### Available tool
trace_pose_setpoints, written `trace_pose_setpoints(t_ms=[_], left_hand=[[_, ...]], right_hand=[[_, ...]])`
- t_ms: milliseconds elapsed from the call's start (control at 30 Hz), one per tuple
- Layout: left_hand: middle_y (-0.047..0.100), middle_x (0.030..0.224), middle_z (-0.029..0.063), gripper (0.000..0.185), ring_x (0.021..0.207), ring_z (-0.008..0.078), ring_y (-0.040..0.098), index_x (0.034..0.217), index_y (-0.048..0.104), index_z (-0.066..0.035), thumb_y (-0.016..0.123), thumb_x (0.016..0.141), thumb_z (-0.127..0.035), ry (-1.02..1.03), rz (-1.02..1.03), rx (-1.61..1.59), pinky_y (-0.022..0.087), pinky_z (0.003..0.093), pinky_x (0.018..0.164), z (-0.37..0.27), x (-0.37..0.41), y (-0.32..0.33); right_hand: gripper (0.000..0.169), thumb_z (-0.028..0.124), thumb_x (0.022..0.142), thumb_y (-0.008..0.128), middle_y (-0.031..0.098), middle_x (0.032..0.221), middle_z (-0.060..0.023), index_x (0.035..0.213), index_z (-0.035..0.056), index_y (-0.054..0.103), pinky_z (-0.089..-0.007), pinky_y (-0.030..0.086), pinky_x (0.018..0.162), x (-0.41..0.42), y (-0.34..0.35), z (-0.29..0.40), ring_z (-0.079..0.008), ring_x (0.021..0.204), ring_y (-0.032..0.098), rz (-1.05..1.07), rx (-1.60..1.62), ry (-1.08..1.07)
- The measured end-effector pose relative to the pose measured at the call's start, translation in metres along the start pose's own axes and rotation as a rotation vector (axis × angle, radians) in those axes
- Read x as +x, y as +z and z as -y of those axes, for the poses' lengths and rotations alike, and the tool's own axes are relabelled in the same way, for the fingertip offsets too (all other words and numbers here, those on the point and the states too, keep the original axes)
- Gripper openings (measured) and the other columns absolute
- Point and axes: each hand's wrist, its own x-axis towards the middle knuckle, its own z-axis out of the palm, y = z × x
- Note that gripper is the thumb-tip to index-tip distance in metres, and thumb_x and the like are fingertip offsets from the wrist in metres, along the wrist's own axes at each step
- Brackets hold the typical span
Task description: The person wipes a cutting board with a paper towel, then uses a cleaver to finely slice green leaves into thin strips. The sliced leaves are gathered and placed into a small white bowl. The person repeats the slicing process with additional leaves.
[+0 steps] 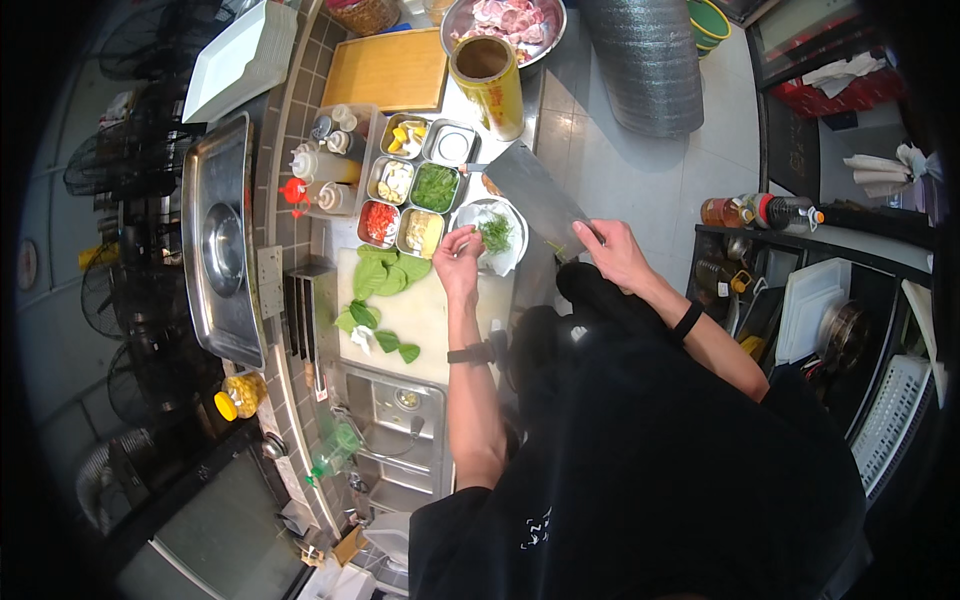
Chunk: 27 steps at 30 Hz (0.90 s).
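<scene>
My right hand [615,251] grips a wide cleaver [532,187], its blade reaching up and left beside a white bowl [523,225] that holds shredded green herbs [495,232] on white lining. At the bowl's left rim is my left hand [459,255], fingertips close together; whether they pinch anything cannot be told. Small steel containers hold chopped greens [435,187], red pieces [379,223], sliced garlic [394,181] and yellow pieces [405,138]. Below them, large green leaves [386,274] and smaller leaves lie on a white cutting board [420,330] with a crumpled white scrap [361,339].
A steel sink [397,435] adjoins the board, with knives in a rack [311,315] behind. Further along stand squeeze bottles [326,165], a wooden board [386,71], a yellow roll [491,94] and a steel bowl of raw meat [559,30]. A shelf [795,236] stands at right.
</scene>
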Motion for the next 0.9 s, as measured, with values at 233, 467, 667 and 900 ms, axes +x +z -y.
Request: trace_pose_setpoints(t_ms=[233,467,667,900], left_hand=[[0.084,0.108,0.0097,0.012,0.103,0.0162,0.079,0.117,0.081,0.003,0.079,0.106,0.001,0.154,0.004,0.254,0.070,0.0335,0.089,-0.009,-0.008,0.008],[0.081,0.122,0.0168,0.009,0.098,0.0192,0.080,0.117,0.075,0.006,0.072,0.112,-0.001,0.101,-0.091,-0.176,0.069,0.0352,0.087,-0.004,-0.047,-0.030],[0.080,0.093,0.0051,0.018,0.079,0.0127,0.072,0.104,0.077,0.004,0.071,0.114,-0.009,-0.204,-0.041,0.301,0.058,0.0286,0.072,0.059,-0.201,-0.151],[0.071,0.154,0.0259,0.061,0.140,0.0342,0.073,0.160,0.067,-0.007,0.068,0.099,-0.003,-0.698,-0.091,1.302,0.058,0.0487,0.117,0.181,-0.426,-0.303]], right_hand=[[0.057,0.039,0.118,0.068,0.038,0.072,-0.0143,0.087,-0.0076,0.057,-0.0450,0.042,0.063,-0.003,-0.003,-0.011,-0.0185,0.072,0.036,0.017,-0.008,0.030],[0.057,0.040,0.117,0.068,0.040,0.070,-0.0113,0.087,-0.0070,0.057,-0.0444,0.042,0.063,-0.009,0.011,-0.016,-0.0174,0.070,0.038,0.061,-0.040,0.013],[0.055,0.037,0.117,0.069,0.045,0.068,-0.0116,0.088,-0.0079,0.060,-0.0414,0.041,0.061,-0.012,0.009,-0.022,-0.0162,0.068,0.041,0.078,-0.108,0.019],[0.049,0.034,0.117,0.069,0.049,0.069,-0.0143,0.092,-0.0080,0.063,-0.0422,0.043,0.062,0.003,0.065,0.013,-0.0184,0.068,0.041,0.157,-0.002,-0.079]])
